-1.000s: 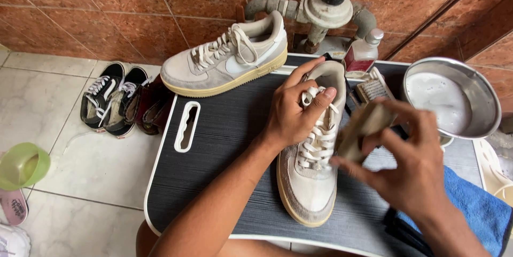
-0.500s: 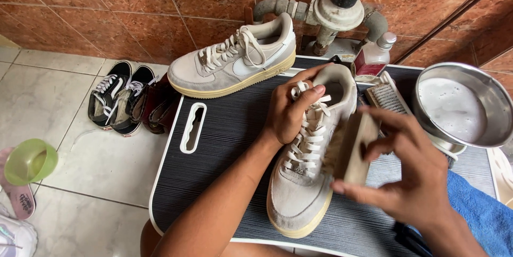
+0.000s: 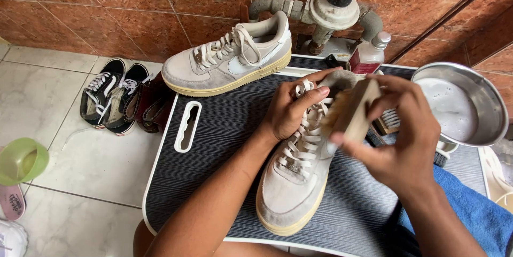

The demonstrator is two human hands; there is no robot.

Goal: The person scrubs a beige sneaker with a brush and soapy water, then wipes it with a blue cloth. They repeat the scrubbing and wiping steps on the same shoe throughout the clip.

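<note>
The shoe lies on the tray, toe toward the person, its long axis slightly slanted. Left hand grips its laces; right hand clasps a brush against its right side.

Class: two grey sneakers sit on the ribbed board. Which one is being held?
The near grey sneaker, toe toward the camera, gripped by the left hand at its laces. The far grey sneaker lies untouched by the wall.
</note>
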